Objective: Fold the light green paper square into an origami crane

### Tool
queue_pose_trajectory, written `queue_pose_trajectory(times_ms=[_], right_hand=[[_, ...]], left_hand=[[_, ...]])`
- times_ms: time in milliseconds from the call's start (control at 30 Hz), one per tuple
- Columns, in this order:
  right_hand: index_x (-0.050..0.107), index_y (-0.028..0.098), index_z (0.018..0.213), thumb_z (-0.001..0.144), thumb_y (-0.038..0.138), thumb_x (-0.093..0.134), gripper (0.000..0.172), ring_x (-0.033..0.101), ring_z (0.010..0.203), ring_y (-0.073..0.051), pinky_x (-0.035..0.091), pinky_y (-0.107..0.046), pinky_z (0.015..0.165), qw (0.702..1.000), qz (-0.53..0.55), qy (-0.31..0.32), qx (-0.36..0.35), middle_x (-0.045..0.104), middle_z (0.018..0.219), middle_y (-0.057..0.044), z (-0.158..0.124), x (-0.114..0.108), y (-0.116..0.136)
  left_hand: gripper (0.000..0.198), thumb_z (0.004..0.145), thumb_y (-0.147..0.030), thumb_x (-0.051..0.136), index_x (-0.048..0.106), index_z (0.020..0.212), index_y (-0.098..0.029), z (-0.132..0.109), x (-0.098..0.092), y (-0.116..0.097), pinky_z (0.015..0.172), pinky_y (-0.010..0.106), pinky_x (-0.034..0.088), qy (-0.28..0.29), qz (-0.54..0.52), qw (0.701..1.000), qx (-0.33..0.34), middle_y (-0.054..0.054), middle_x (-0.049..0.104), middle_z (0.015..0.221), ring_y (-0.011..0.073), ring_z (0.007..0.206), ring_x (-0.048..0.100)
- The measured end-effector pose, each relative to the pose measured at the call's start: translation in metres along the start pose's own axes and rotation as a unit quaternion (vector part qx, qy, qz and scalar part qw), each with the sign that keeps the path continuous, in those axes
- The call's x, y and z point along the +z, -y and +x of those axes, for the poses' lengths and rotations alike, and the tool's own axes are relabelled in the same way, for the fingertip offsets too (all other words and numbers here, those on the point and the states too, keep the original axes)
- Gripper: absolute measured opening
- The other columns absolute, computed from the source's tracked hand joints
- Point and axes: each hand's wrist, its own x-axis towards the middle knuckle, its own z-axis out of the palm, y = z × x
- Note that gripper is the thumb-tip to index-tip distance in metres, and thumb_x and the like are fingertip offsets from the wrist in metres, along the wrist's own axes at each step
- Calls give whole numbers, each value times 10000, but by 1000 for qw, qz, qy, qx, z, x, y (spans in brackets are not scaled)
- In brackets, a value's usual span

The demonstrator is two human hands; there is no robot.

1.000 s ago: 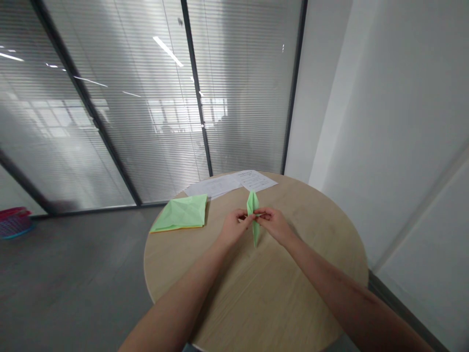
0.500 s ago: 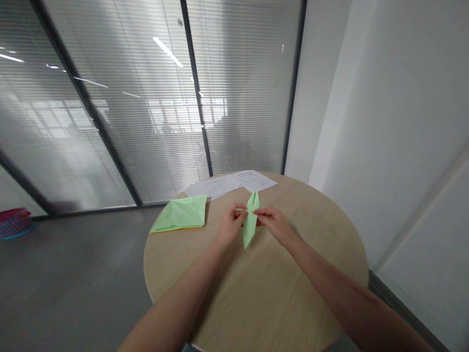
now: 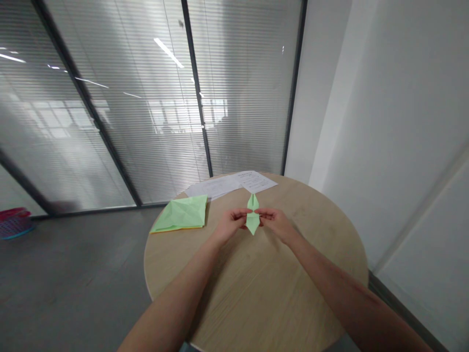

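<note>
A small folded piece of light green paper is held in front of me, above the round wooden table. It narrows to a point at top and bottom, and a split runs down its upper half. My left hand pinches its left edge near the middle. On the opposite edge, my right hand pinches it at about the same height. The fingers behind the paper are partly hidden.
Larger green sheets with a yellow edge underneath lie at the table's left. White printed papers lie along the far side of the wooden table. A red and blue basket stands on the floor at far left.
The green folded paper has turned to a more upright, face-on position, and its visible lower part looks shorter and wider. My left hand's fingers now reach further across its edge.
</note>
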Motion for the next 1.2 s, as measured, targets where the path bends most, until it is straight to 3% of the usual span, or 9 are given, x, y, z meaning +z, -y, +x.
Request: queue_pose_trajectory(times_ms=[333, 533, 633, 700, 833, 933, 1200], right_hand=[[728, 198, 848, 764, 465, 741, 280, 667, 765, -181, 528, -299, 701, 997, -74, -19, -23, 741, 839, -41, -2, 3, 5], [591, 231, 985, 693, 395, 793, 391, 672, 713, -176, 529, -285, 643, 998, -18, -54, -14, 712, 795, -11, 0, 7, 0], [584, 245, 1166, 710, 354, 789, 511, 682, 713, -182, 536, -295, 651, 998, -16, -53, -8, 731, 814, -17, -1, 8, 3], [624, 237, 1191, 726, 346, 779, 503, 687, 729, -181, 537, -293, 660, 999, -23, -37, -1, 743, 833, -28, -2, 7, 5], [716, 206, 992, 753, 407, 761, 316, 686, 747, -171, 531, -273, 655, 999, -34, 2, 6, 746, 840, -35, -4, 8, 8], [719, 200, 897, 771, 479, 753, 308, 690, 739, -175, 526, -268, 638, 999, -38, 10, 17, 738, 817, -38, -5, 10, 7], [692, 181, 804, 758, 525, 773, 357, 648, 618, -151, 509, -264, 618, 998, -46, 31, 40, 699, 689, -29, -4, 7, 1]], left_hand=[[281, 779, -435, 733, 741, 779, -155, 3, 3, 5, 621, 271, 534, -30, 97, 994, 38, 38, 700, 721, 161, 674, 624], [397, 735, -433, 794, 612, 976, -175, 1, 7, 2, 571, 250, 511, -76, 46, 995, 49, -11, 674, 694, 145, 612, 632], [532, 735, -445, 803, 617, 1143, -159, 1, 7, 2, 578, 254, 506, -67, 46, 996, 43, -26, 662, 670, 133, 580, 607], [533, 732, -460, 802, 667, 1139, -144, 2, 6, 2, 588, 258, 507, -53, 48, 997, 35, -15, 664, 680, 130, 586, 597], [403, 720, -499, 797, 748, 900, -142, 4, 4, 5, 589, 258, 503, -40, 54, 998, 18, 35, 706, 739, 132, 615, 589], [391, 692, -524, 812, 735, 786, -152, 4, 4, 5, 578, 254, 498, -44, 62, 997, 8, 32, 698, 707, 130, 601, 576], [407, 717, -544, 789, 744, 808, -150, 0, 7, 1, 615, 265, 515, -29, 37, 999, -7, 32, 688, 752, 144, 659, 601]])
